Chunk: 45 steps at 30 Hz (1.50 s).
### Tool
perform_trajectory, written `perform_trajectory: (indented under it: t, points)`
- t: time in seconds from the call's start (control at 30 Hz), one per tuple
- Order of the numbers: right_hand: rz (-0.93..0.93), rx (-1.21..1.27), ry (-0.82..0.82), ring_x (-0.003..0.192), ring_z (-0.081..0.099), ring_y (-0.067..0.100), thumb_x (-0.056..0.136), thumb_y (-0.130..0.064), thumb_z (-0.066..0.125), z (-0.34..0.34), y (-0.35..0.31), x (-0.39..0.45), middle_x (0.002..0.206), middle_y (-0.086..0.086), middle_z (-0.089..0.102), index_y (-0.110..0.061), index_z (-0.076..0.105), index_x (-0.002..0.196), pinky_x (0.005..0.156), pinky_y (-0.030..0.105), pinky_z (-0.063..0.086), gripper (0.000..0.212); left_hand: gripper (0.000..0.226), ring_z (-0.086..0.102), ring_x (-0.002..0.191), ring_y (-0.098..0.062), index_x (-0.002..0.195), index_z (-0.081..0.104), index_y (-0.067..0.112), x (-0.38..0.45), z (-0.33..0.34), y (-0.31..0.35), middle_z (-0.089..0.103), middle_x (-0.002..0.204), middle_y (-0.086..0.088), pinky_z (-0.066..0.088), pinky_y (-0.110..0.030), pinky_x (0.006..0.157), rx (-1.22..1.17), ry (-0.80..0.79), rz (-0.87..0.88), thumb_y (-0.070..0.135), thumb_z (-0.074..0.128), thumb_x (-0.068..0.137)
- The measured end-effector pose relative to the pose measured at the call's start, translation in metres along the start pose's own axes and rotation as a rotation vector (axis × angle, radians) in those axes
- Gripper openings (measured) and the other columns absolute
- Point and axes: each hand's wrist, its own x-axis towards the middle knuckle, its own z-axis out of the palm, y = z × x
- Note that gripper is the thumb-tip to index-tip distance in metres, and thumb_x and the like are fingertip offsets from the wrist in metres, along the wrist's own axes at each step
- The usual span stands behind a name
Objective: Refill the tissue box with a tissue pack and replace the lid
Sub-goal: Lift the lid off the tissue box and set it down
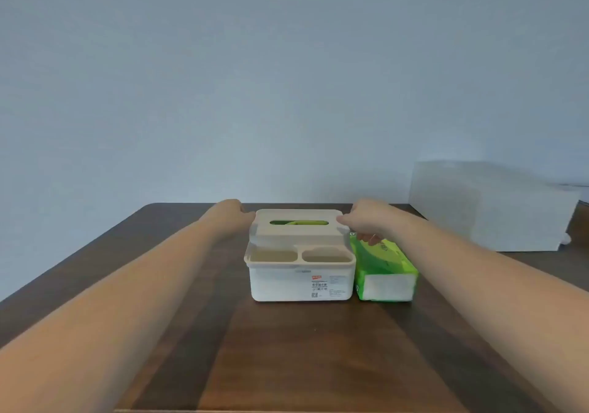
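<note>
A white tissue box with two small front compartments stands in the middle of the dark wooden table. Its beige lid with an oval slot sits over the rear part, and green shows through the slot. My left hand grips the lid's left end and my right hand grips its right end. A green tissue pack lies on the table touching the box's right side, its white end facing me.
A large white box stands at the table's back right corner. A plain pale wall rises right behind the table's far edge. My forearms stretch across both sides of the table.
</note>
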Motion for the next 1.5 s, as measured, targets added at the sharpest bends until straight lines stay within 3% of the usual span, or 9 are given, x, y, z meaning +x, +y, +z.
perform_trajectory:
  t: [0.17, 0.43, 0.57, 0.83, 1.0, 1.2, 1.3, 1.43, 1.5]
  points:
    - [0.033, 0.016, -0.016, 0.063, 0.053, 0.022, 0.094, -0.030, 0.048, 0.007, 0.003, 0.003, 0.074, 0.009, 0.058, -0.007, 0.055, 0.095, 0.052, 0.025, 0.043, 0.024, 0.032, 0.045, 0.068, -0.016, 0.084, 0.054, 0.009, 0.000, 0.011, 0.001, 0.052, 0.078, -0.001, 0.035, -0.027, 0.060, 0.024, -0.040, -0.006, 0.038, 0.044, 0.094]
    - [0.074, -0.111, 0.037, 0.051, 0.041, 0.022, 0.080, -0.007, 0.060, 0.012, -0.004, 0.009, 0.059, 0.007, 0.047, -0.007, 0.046, 0.059, 0.047, 0.024, 0.031, 0.025, 0.011, 0.039, 0.064, -0.018, 0.084, 0.048, 0.010, 0.002, 0.021, 0.003, 0.046, 0.073, -0.001, 0.032, -0.028, 0.058, 0.001, 0.019, -0.019, 0.020, 0.048, 0.086]
    - [0.054, -0.093, 0.136, 0.059, 0.044, 0.024, 0.081, -0.009, 0.058, 0.012, -0.011, 0.012, 0.062, 0.005, 0.044, -0.009, 0.045, 0.060, 0.046, 0.026, 0.029, 0.025, 0.008, 0.038, 0.070, -0.024, 0.082, 0.046, 0.010, 0.004, 0.014, 0.002, 0.044, 0.076, -0.003, 0.029, -0.029, 0.059, -0.066, 0.080, -0.027, 0.016, 0.045, 0.087]
    - [-0.069, 0.000, 0.229, 0.051, 0.038, 0.020, 0.078, -0.001, 0.051, 0.015, -0.052, 0.014, 0.060, 0.007, 0.042, -0.008, 0.044, 0.060, 0.047, 0.023, 0.027, 0.021, 0.010, 0.056, 0.068, -0.030, 0.072, 0.047, 0.010, 0.010, -0.021, -0.032, 0.058, 0.069, -0.010, 0.056, -0.045, 0.084, -0.272, 0.232, -0.111, 0.015, 0.049, 0.081]
    - [-0.134, -0.067, 0.169, 0.052, 0.039, 0.019, 0.080, -0.003, 0.054, 0.030, -0.098, 0.012, 0.062, 0.005, 0.044, -0.008, 0.048, 0.064, 0.049, 0.024, 0.031, 0.017, 0.012, 0.047, 0.061, -0.027, 0.066, 0.042, 0.010, 0.005, -0.043, -0.073, 0.049, 0.062, -0.008, 0.044, -0.037, 0.065, -0.264, 0.272, -0.158, 0.008, 0.046, 0.077]
    - [-0.226, -0.140, 0.097, 0.067, 0.049, 0.027, 0.084, -0.005, 0.049, 0.066, -0.147, 0.008, 0.065, 0.004, 0.045, -0.010, 0.045, 0.062, 0.048, 0.025, 0.031, 0.023, 0.008, 0.045, 0.056, -0.024, 0.071, 0.046, 0.010, -0.008, -0.057, -0.128, 0.050, 0.066, -0.007, 0.037, -0.030, 0.062, -0.159, 0.248, -0.269, 0.006, 0.049, 0.078]
    - [-0.242, -0.202, 0.051, 0.081, 0.051, 0.030, 0.085, -0.007, 0.047, 0.091, -0.163, 0.007, 0.070, 0.003, 0.048, -0.011, 0.045, 0.065, 0.061, 0.028, 0.039, 0.021, 0.004, 0.048, 0.064, -0.026, 0.079, 0.049, 0.006, -0.014, -0.059, -0.150, 0.052, 0.071, -0.007, 0.038, -0.029, 0.063, -0.111, 0.226, -0.312, 0.005, 0.051, 0.077]
    - [-0.264, -0.355, 0.000, 0.091, 0.057, 0.030, 0.088, -0.012, 0.047, 0.125, -0.179, 0.009, 0.094, 0.006, 0.059, -0.012, 0.054, 0.083, 0.071, 0.029, 0.040, 0.008, 0.006, 0.049, 0.060, -0.022, 0.075, 0.048, 0.010, -0.020, -0.055, -0.175, 0.052, 0.069, -0.004, 0.038, -0.026, 0.056, -0.008, 0.178, -0.366, 0.006, 0.051, 0.078]
    - [-0.272, -0.418, -0.018, 0.095, 0.059, 0.028, 0.088, -0.013, 0.049, 0.142, -0.183, 0.013, 0.099, 0.005, 0.061, -0.015, 0.062, 0.099, 0.072, 0.028, 0.041, 0.018, 0.011, 0.048, 0.062, -0.022, 0.070, 0.045, 0.012, -0.020, -0.052, -0.186, 0.051, 0.069, -0.004, 0.039, -0.027, 0.058, 0.033, 0.169, -0.383, 0.006, 0.049, 0.079]
